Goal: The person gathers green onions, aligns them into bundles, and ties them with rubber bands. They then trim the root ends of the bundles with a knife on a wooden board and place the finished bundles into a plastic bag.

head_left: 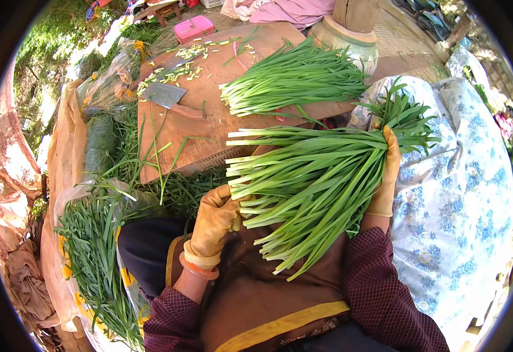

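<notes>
My right hand [389,167], in a yellow-orange rubber glove, grips a large loose bunch of garlic chives [321,182] near its leafy tips. The leaves fan out above my lap, with pale cut ends toward the left. At those ends my left hand [212,220], gloved alike, is closed in a pinch on a stalk; the fingertips are partly hidden. Just beyond, a second, neat bundle of garlic chives [297,82] lies on the wooden board [209,126]. A cleaver [168,98] with a wooden handle rests on the board's left part.
Small cut pale pieces [180,71] are scattered around the cleaver. A plastic bag [71,205] of loose green leaves [95,258] stands at my left. Blue-flowered white cloth [444,217] covers something at my right. Behind the board are a pink box [193,28] and a ceramic pot [350,47].
</notes>
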The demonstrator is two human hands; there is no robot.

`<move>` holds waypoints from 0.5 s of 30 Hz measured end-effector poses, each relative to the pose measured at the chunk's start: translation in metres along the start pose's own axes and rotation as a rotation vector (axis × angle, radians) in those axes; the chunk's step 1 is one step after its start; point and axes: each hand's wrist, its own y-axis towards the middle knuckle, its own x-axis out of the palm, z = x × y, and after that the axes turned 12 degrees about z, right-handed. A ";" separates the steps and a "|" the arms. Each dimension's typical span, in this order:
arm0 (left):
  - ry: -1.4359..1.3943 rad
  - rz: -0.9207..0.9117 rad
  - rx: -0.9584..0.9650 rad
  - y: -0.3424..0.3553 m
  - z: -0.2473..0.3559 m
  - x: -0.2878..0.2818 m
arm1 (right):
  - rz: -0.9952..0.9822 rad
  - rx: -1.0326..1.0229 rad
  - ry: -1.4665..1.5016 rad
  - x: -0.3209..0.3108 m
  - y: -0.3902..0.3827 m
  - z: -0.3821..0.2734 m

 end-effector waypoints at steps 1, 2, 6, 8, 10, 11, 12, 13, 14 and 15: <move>0.041 0.040 -0.015 0.000 -0.001 -0.001 | 0.054 0.016 -0.020 0.001 0.000 0.000; 0.049 0.054 0.000 -0.001 -0.001 -0.003 | 0.033 0.000 -0.010 0.003 0.000 0.000; 0.206 0.146 0.162 -0.011 0.015 0.000 | 0.033 -0.002 0.005 0.007 0.001 0.002; 0.320 0.362 0.265 -0.026 0.031 0.008 | 0.063 -0.058 0.016 0.008 0.001 0.003; 0.285 0.324 0.344 -0.051 0.051 0.012 | 0.053 -0.067 0.028 0.009 0.001 0.003; 0.277 0.222 0.367 -0.064 0.059 0.014 | 0.024 -0.039 0.029 0.010 0.000 0.003; 0.489 0.158 0.353 -0.070 0.060 0.018 | 0.049 -0.029 0.017 0.010 0.000 0.003; 0.590 0.031 0.454 -0.075 0.057 0.023 | -0.015 -0.021 0.063 0.011 -0.001 0.002; 0.769 -0.021 0.482 -0.077 0.054 0.023 | -0.023 -0.031 0.095 0.013 -0.002 0.001; 0.866 -0.017 0.727 -0.072 0.045 0.027 | -0.035 -0.030 0.123 0.015 -0.003 0.001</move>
